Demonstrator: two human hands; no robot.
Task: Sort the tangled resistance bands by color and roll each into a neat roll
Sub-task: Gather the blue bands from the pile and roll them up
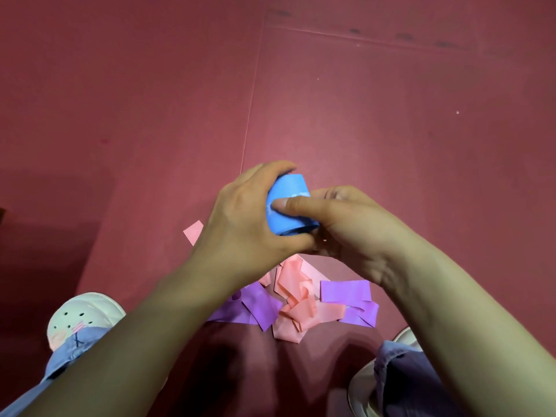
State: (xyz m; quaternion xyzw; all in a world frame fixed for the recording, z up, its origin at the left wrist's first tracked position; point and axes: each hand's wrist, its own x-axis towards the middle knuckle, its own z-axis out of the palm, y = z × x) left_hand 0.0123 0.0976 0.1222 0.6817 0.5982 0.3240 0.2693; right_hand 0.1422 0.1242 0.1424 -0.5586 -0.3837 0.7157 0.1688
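A blue resistance band (290, 188) is wound into a thick roll, held in the air between both hands. My left hand (240, 218) grips the roll from the left, fingers curled over its top. My right hand (340, 224) grips it from the right, thumb pressed flat on the roll's face. Below the hands, on the floor, a pink band (296, 305) lies crumpled and tangled with a purple band (346, 291), whose folds spread left and right of the pink one. A pink end (193, 231) pokes out left of my left hand.
The floor is dark red matting (391, 130) with a seam running up from the hands. A white perforated shoe (81, 314) and blue trouser leg are at the lower left; another shoe (403, 335) and trouser leg are at the lower right.
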